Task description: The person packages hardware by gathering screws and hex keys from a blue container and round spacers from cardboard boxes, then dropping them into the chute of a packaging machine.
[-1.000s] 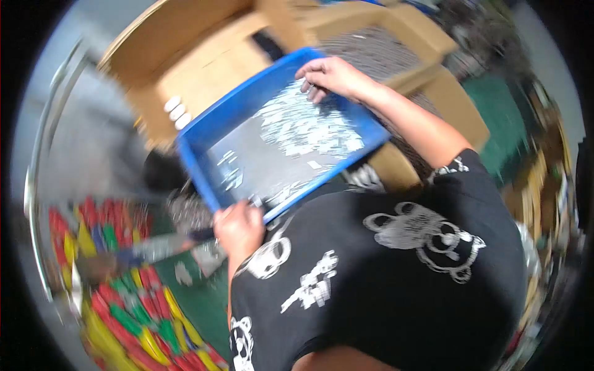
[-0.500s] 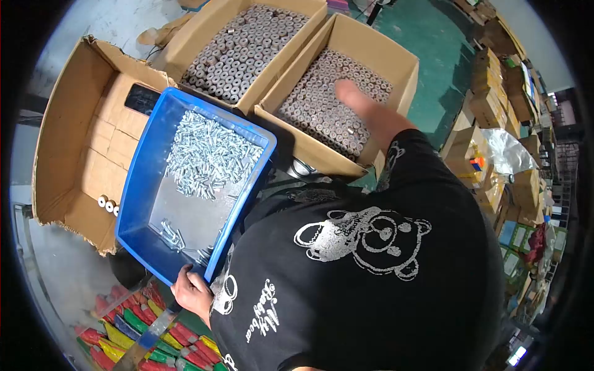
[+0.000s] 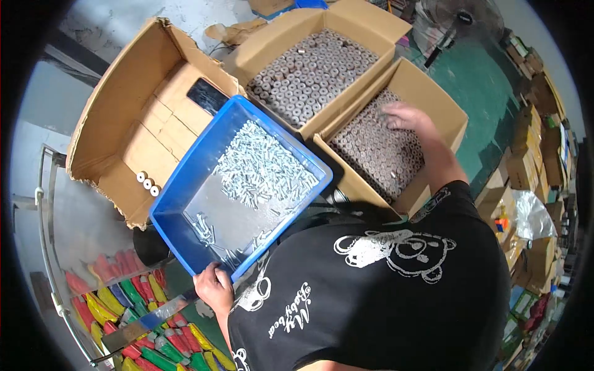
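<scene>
A blue plastic bin (image 3: 162, 232) holds a heap of small silvery metal pins or screws (image 3: 263, 167), with a few loose ones near its front corner. My left hand (image 3: 214, 288) is closed on the rim at that corner. Over on the right, my right hand (image 3: 403, 117) lies over a cardboard box (image 3: 448, 102) full of small ringed metal rollers (image 3: 371, 139). Its fingers are stretched out and slightly bent, touching the top layer; I cannot make out anything held in them.
Behind stands another cardboard box (image 3: 365, 28) of larger rollers (image 3: 309, 80). A torn carton (image 3: 117, 123) on the left holds a black phone (image 3: 206, 96) and three white-faced rollers (image 3: 148, 183). Colourful bundles (image 3: 161, 321) lie below; stacked cartons (image 3: 526, 148) line the right, and a fan (image 3: 464, 18) stands at the back.
The whole view has shifted, so the boxes and bin sit further right and lower. My right hand has come to the far left part of its box; my left hand stays at the bin's corner.
</scene>
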A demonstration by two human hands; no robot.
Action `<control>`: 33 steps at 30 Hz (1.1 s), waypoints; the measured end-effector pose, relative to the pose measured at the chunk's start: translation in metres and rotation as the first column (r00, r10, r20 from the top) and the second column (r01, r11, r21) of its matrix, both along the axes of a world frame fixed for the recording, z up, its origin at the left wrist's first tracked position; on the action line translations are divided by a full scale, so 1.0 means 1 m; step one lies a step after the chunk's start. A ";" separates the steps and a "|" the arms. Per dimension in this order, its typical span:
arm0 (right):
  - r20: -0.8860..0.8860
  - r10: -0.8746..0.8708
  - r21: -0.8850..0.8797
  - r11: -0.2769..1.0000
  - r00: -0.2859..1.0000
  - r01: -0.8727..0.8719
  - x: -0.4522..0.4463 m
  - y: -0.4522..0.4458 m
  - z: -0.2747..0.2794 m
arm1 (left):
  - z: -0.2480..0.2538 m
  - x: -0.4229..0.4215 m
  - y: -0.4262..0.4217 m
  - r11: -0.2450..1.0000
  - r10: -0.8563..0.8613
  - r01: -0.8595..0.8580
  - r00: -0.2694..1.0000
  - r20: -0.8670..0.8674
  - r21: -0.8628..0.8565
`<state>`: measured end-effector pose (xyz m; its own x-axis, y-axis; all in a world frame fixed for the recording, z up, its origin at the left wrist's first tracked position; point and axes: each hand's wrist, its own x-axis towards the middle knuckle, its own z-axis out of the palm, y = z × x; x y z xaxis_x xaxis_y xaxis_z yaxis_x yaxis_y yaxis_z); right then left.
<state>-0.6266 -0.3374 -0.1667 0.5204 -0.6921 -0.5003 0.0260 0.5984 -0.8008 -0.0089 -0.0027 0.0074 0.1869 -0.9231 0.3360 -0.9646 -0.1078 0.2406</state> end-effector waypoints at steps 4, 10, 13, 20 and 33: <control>0.020 0.067 -0.461 0.886 0.998 -0.050 0.149 -0.067 0.131 | -0.001 0.002 -0.002 0.999 -0.009 0.009 1.000 0.010 0.034; -0.837 -0.442 -0.499 0.378 0.322 -0.779 0.244 -0.223 0.018 | -0.006 -0.010 -0.005 0.997 0.061 -0.061 0.998 0.001 0.042; -0.867 -0.474 -0.353 0.367 0.153 -0.861 0.236 -0.227 -0.015 | 0.004 0.002 -0.004 1.000 -0.009 0.009 1.000 0.025 -0.006; -0.789 -0.448 -0.605 0.454 0.419 -0.654 0.223 -0.235 0.014 | 0.007 0.005 0.000 0.999 0.027 -0.029 0.999 -0.039 -0.033; -0.781 0.017 -0.611 -0.226 0.624 -0.758 0.749 -0.043 0.183 | 0.003 0.011 0.004 0.995 -0.021 0.014 0.997 -0.074 -0.101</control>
<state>0.1224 -0.3806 0.0160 0.9431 -0.3225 0.0809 -0.2884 -0.9146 -0.2836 0.0021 0.0016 0.0105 0.1994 -0.8890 0.4123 -0.9449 -0.0630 0.3213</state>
